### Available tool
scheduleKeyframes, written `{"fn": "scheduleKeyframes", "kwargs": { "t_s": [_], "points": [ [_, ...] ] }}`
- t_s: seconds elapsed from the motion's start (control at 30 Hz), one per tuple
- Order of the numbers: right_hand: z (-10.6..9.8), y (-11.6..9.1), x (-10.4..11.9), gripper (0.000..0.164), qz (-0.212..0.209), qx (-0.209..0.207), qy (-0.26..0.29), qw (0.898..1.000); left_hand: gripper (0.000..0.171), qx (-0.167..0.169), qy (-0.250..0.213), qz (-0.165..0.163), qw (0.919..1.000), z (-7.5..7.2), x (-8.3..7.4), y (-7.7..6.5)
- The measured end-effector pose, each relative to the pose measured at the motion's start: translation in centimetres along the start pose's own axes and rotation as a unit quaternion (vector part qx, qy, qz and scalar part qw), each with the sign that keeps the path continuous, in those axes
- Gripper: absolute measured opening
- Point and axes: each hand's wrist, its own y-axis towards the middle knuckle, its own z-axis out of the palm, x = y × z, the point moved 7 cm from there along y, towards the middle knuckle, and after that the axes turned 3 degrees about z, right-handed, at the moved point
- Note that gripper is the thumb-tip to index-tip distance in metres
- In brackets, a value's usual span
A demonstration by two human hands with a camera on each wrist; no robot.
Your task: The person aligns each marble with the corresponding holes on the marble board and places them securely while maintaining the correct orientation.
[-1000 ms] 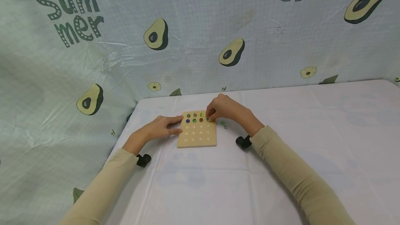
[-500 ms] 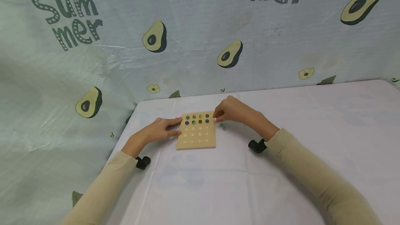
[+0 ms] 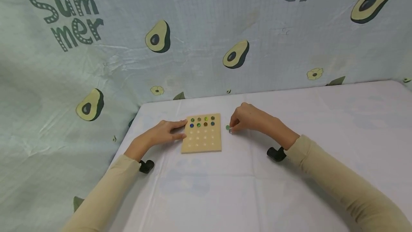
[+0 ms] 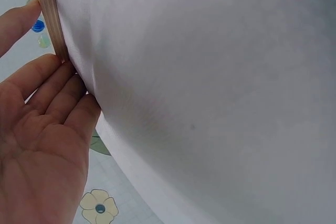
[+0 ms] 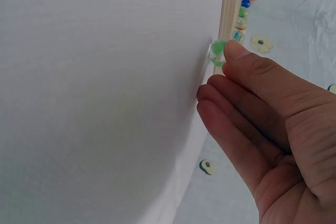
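A square pale wooden board with rows of small hollows lies on the table. Several coloured marbles fill its two far rows. My left hand rests against the board's left side, thumb and fingers stretched out and spread along that edge. To the right of the board, my right hand is down at two loose marbles. Its thumb and forefinger pinch a clear-green marble, which the thumb partly covers in the right wrist view. The other green marble sits close beside the fingertips.
A white cloth covers the table. Behind it and to the left hangs a pale curtain printed with avocados and flowers. Black wrist cameras, such as the right one, hang under both forearms.
My right hand has left a blue-green marble in the second row and moved right and nearer to the loose marbles, closing on one. The left hand stays at the board's edge.
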Motion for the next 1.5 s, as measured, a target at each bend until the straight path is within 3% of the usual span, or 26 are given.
{"fn": "scheduleKeyframes", "kwargs": {
  "t_s": [0.27,0.5,1.0,1.5],
  "points": [
    [0.5,0.3,0.6,0.008,0.012,0.010,-0.030,0.999,0.072,-0.001,-0.011,-0.002,0.9999,0.2,0.2,0.0],
    [0.5,-0.1,0.3,0.009,0.021,0.009,-0.017,1.000,0.072,0.006,-0.010,0.003,0.9999,0.3,0.0,-0.1],
    [-1.2,-0.7,1.4,0.015,-0.020,-0.050,0.012,0.998,0.072,0.003,-0.015,0.004,0.9999,0.1,-0.2,0.1],
    [-1.4,-0.3,2.4,0.011,-0.055,-0.064,0.017,0.996,0.072,0.003,-0.007,0.000,1.0000,0.0,0.1,0.0]
  ]
}}
